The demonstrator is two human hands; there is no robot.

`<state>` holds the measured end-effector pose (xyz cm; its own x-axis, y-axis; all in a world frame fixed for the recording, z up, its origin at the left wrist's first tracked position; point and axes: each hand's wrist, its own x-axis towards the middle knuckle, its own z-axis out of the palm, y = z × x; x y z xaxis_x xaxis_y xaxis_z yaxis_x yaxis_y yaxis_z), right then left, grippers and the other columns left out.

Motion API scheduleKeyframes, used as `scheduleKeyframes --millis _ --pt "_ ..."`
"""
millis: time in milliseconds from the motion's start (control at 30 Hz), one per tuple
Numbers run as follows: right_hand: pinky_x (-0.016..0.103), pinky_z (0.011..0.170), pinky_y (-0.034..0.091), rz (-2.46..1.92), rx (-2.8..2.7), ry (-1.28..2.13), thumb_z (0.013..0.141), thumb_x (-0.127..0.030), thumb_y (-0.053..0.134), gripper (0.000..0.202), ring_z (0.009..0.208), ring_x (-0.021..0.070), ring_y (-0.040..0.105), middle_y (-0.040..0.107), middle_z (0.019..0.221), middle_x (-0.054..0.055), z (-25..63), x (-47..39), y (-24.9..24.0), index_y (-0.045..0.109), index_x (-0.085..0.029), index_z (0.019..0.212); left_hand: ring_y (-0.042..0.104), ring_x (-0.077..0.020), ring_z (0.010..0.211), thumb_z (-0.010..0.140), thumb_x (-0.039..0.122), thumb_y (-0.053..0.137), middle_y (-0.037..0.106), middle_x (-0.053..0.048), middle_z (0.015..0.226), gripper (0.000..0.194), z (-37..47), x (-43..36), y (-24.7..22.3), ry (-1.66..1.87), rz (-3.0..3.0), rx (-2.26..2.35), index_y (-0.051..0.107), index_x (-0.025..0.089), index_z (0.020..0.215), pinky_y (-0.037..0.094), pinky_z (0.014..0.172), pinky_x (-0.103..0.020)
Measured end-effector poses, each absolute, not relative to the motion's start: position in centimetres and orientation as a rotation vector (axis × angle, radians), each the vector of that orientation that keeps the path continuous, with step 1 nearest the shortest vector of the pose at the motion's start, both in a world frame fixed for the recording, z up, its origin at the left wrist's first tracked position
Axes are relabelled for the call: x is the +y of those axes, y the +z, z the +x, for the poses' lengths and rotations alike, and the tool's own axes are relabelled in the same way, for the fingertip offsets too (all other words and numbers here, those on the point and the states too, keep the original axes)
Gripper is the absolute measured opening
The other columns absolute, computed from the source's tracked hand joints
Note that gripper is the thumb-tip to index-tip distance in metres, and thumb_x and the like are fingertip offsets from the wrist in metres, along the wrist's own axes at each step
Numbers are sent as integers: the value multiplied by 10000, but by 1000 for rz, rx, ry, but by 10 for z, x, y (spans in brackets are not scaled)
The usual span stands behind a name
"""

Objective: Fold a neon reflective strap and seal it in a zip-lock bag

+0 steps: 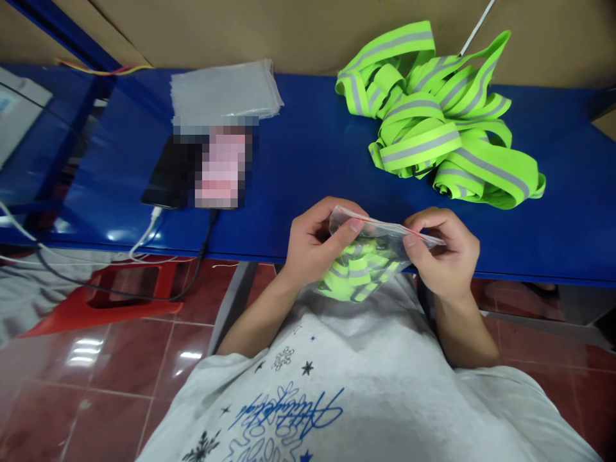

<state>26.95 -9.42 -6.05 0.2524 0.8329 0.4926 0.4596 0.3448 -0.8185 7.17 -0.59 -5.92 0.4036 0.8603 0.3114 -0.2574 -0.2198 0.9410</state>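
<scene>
Your left hand (312, 247) and right hand (445, 253) pinch the top edge of a clear bag (373, 247), fingers clamped on it at either end. It holds a folded neon strap, just off the desk (308, 160) edge. More straps (443, 122) lie piled well behind.

obstacles: heap of green reflective straps (440, 125) upper right; stack of clear bags (225, 90) and phone (192, 170) upper left, cables (144, 240) trailing below. free passage: bare blue tabletop (308, 154) centre frame, between them.
</scene>
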Motion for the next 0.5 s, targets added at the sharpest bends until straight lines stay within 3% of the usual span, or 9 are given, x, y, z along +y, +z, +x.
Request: scheduleKeyframes --millis 133,500 --pt "301 648 500 -1250 -1407 380 938 -242 740 75 731 147 600 673 834 0 269 -93 -59 671 -248 909 701 -117 740 965 377 799 803 -22 933 133 72 -6 -58 1144 1453 572 804 246 984 527 646 -236" --pt "321 672 513 -1250 -1432 374 926 -229 724 46 752 161 612 683 839 6 267 -92 -57 686 -247 907 687 -135 713 915 456 843 803 -32 904 223 69 -7 -59 1043 1448 601 815 239 959 514 604 -252"
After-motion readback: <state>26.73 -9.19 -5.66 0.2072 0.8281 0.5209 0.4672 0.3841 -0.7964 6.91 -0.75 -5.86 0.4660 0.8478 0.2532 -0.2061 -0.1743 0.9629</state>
